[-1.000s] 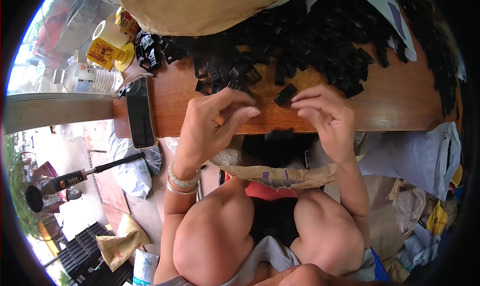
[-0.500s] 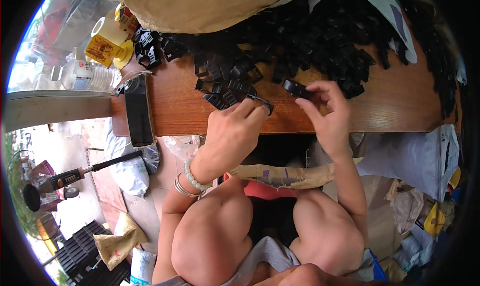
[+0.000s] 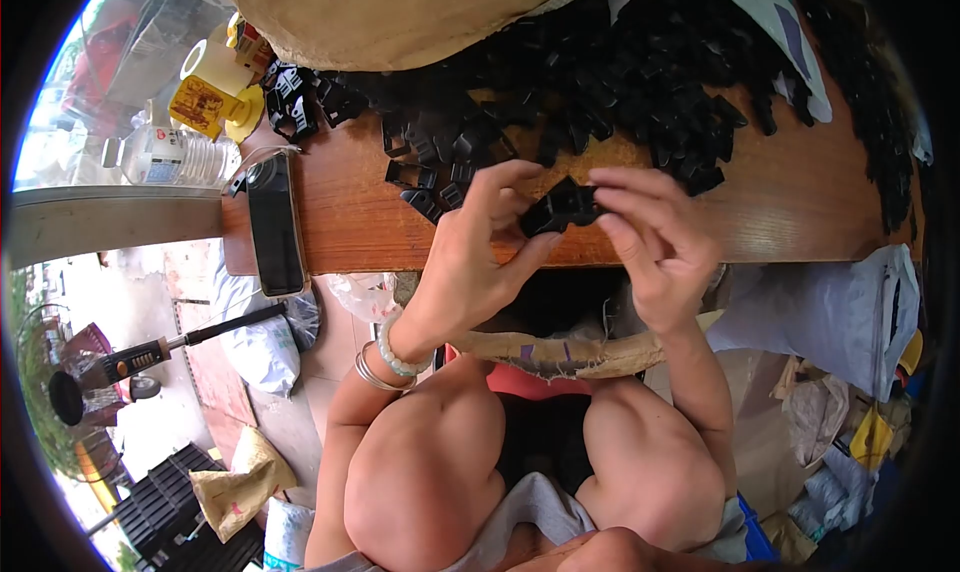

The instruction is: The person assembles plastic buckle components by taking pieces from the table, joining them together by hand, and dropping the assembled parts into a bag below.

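Black plastic pieces [image 3: 560, 207] are held together between both hands, above the front edge of the wooden table [image 3: 370, 232]. My left hand [image 3: 490, 232] grips their left side between thumb and fingers. At their right end, the fingertips of my right hand [image 3: 655, 232] pinch the black plastic. Whether the pieces are joined cannot be made out. Just beyond my hands spreads a large heap of similar black parts [image 3: 620, 82], with a few loose ones [image 3: 410, 174] lying nearer on the left.
A phone-like black device [image 3: 273, 227] lies at the table's left edge. Behind it are a plastic bottle [image 3: 175, 157] and a yellow holder [image 3: 205, 107]. A tan sack [image 3: 410, 17] overhangs the heap. A strip of torn cloth [image 3: 560, 352] spans above my lap.
Over the last second, each hand has picked up a black piece from the table. Both hands have since brought the pieces together in the middle.
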A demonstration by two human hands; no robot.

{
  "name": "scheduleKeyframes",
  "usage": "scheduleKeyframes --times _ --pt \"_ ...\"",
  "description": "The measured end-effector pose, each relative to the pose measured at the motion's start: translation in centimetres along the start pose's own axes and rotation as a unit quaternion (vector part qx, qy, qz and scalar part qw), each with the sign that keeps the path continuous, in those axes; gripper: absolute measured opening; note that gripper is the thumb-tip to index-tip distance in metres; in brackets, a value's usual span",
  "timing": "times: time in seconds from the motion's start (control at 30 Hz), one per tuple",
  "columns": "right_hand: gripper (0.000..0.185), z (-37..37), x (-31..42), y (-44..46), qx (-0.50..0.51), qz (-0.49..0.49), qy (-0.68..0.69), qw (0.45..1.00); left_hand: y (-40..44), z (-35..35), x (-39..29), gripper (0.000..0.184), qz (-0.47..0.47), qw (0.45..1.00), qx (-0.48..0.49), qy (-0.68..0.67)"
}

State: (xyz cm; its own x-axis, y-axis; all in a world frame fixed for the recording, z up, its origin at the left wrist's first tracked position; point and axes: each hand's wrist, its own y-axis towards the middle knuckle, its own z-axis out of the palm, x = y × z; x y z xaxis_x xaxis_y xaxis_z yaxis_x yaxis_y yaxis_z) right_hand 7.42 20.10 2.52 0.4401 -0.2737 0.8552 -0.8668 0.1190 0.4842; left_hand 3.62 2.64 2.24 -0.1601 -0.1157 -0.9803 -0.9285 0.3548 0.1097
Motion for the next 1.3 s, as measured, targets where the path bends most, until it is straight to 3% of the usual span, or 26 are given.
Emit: scheduleKeyframes --times 0.03,0.1,0.13,0.2,0.37,0.43,0.5,0.53,0.6,0.77,0.8,0.83,0.87,0.9,0.93,0.97,1.0,1.07,1.13,1.2,1.3 --pt "0.020 0.1 -0.2 0.1 0.011 -0.035 -0.031 0.999 0.0 -0.2 0.1 0.029 0.000 1.000 0.000 0.000" --pt "0.020 0.6 -0.5 -0.1 0.018 -0.027 -0.018 0.999 0.1 -1.1 0.5 0.035 0.057 0.988 0.105 0.102" --pt "0.019 0.7 -0.7 -0.2 0.024 -0.019 -0.004 1.000 0.0 -1.2 0.3 0.035 0.057 0.988 0.105 0.102" --pt "0.018 0.7 -0.8 -0.3 0.027 -0.024 -0.004 0.999 -0.2 -1.3 -0.4 0.037 -0.111 0.986 0.114 -0.049" --pt "0.022 0.5 -1.3 -0.6 0.057 -0.068 -0.013 0.996 -0.4 -0.7 -0.5 0.032 -0.115 0.980 0.084 -0.141" --pt "0.024 1.0 -0.5 -0.8 0.002 0.049 0.012 0.999 -0.4 -0.6 -0.3 0.032 -0.097 0.982 0.064 -0.151" --pt "0.025 0.9 -1.0 -1.3 0.030 0.102 0.055 0.993 -0.7 -0.5 0.3 0.034 0.080 0.995 0.050 0.041" --pt "0.026 0.9 -1.2 -1.5 0.058 0.155 0.098 0.981 -0.9 -0.4 0.1 0.034 0.081 0.995 0.050 0.042" --pt "0.025 1.0 -1.0 -1.6 0.062 0.143 0.080 0.985 -1.5 -0.3 -0.3 0.036 0.045 0.997 0.036 0.051" --pt "0.023 -0.7 -1.1 -0.8 0.116 0.139 0.069 0.981 -0.4 -2.1 -0.2 0.049 0.093 0.987 0.074 0.111" --pt "0.022 -1.6 -1.2 -0.2 0.206 0.132 0.063 0.968 0.0 -2.4 -0.1 0.048 0.064 0.996 0.016 0.052" --pt "0.021 -2.0 -1.3 0.2 0.293 0.125 0.057 0.946 0.6 -2.9 -0.3 0.044 0.038 0.988 -0.034 0.144" --pt "0.021 -1.8 -1.5 0.4 0.292 0.126 0.057 0.946 1.3 -3.3 -0.5 0.040 0.011 0.968 -0.085 0.235" --pt "0.021 -1.2 -1.8 0.6 0.230 0.126 -0.012 0.965 2.2 -3.8 0.2 0.040 0.011 0.968 -0.085 0.235" --pt "0.020 -0.6 -2.1 0.8 0.166 0.124 -0.080 0.975 3.3 -4.2 1.2 0.038 0.075 0.940 -0.082 0.323" --pt "0.029 0.2 -2.9 1.1 0.130 0.085 -0.140 0.978 3.8 -4.4 1.8 0.036 0.138 0.899 -0.077 0.408" --pt "0.029 0.7 -3.5 1.4 0.129 0.084 -0.140 0.978 3.9 -4.4 1.8 0.036 0.139 0.899 -0.078 0.408" --pt "0.040 1.5 -4.7 2.0 0.130 -0.064 -0.385 0.911 4.1 -4.0 1.9 0.031 0.134 0.886 -0.078 0.438" --pt "0.045 2.0 -5.6 2.0 0.133 -0.100 -0.411 0.896 3.9 -3.9 1.4 0.031 0.130 0.901 -0.098 0.402" --pt "0.038 2.3 -5.5 2.0 0.140 -0.119 -0.424 0.887 3.4 -4.0 0.6 0.030 0.126 0.914 -0.121 0.367" --pt "0.038 2.0 -4.3 1.4 0.135 -0.110 -0.404 0.898 2.1 -4.0 -0.2 0.028 0.036 0.968 -0.100 0.227"
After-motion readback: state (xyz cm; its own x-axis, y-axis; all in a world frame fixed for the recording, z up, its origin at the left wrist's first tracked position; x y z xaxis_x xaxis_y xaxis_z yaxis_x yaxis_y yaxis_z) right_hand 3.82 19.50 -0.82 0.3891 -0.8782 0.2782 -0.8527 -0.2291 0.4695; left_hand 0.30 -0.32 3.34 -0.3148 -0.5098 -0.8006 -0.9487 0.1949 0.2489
